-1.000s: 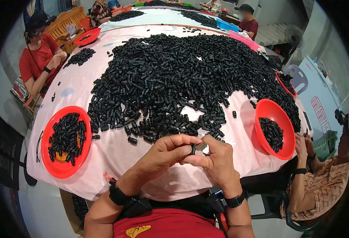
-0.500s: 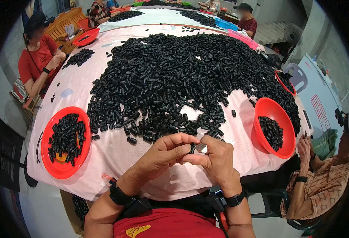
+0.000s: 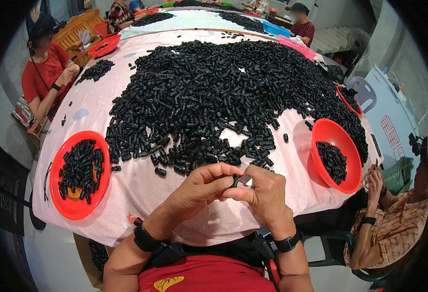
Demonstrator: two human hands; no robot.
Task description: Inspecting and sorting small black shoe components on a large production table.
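Note:
Close together over the near side of the table, my two hands meet at the fingertips. My left hand (image 3: 199,191) is closed, pinching a small black plastic piece (image 3: 235,181) between thumb and forefinger. Between the thumb and fingers of my right hand (image 3: 267,192) sits a thin silver blade-like tool (image 3: 245,180), held against the black piece. Fingers hide most of both. Just beyond my hands lies a wide heap of small black cylindrical pieces (image 3: 199,92), with a few loose ones along its near edge.
A red plate (image 3: 58,204) with black pieces is at left, a tilted red bowl (image 3: 353,160) with more at right. Pink cloth (image 3: 141,199) covers the table. Co-workers sit at left, right and the far end. A cardboard box (image 3: 85,260) stands below the table's left edge.
My hands keep almost the same pose and place. The view has shifted very slightly, and a little less of the silver tool's bright face shows between my fingers.

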